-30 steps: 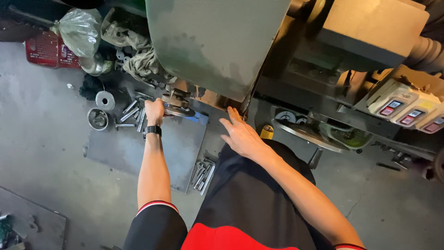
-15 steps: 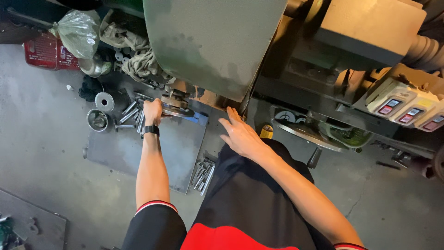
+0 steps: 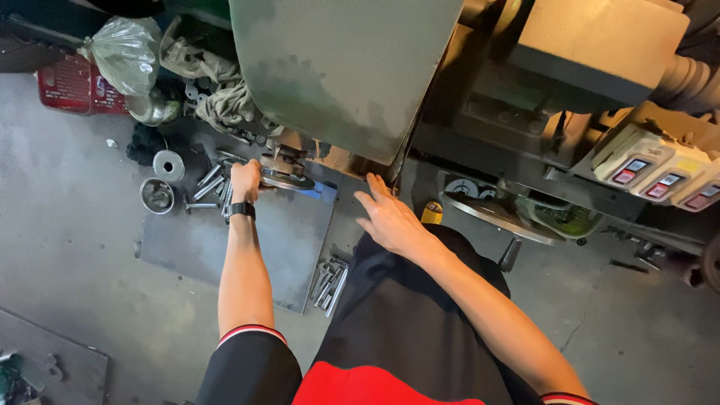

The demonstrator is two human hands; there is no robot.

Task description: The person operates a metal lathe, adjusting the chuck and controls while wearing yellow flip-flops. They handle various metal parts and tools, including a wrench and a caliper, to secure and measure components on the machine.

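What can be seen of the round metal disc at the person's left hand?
The round metal disc is a flat, shiny steel-looking plate lying level under the grey-green machine housing, with a stubby stepped part rising from its middle. The left hand grips its near-left rim. It sits above the grey floor plate. Its far side is hidden by the housing.

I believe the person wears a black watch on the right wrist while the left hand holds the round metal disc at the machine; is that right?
Not quite: the head view shows the black watch on the left wrist, just behind the left hand at the round metal disc. The right hand is bare.
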